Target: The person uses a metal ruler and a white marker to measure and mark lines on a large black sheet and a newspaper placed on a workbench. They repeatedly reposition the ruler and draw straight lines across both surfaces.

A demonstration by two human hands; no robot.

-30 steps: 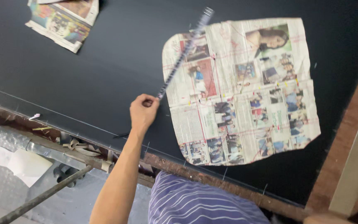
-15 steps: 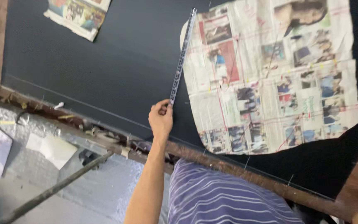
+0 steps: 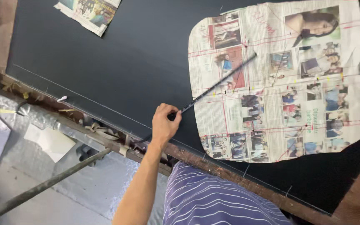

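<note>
a folded scrap of newspaper (image 3: 89, 12) lies at the far left of the black cloth (image 3: 117, 66) spread over the work table, whose worn wooden edge (image 3: 105, 129) runs along the near side. near the middle, the left hand (image 3: 164, 123) is clenched around the near end of a long thin ruler (image 3: 217, 85), which slants away to the right with its far end over the newspaper pattern (image 3: 280, 83) laid flat on the cloth, red lines marked across it. the right hand is out of view. to place the ruler well, it looks best to lower it flat along one red line, press it down evenly and keep the paper from sliding on the cloth; a lifted far end would likely skew any line drawn.
</note>
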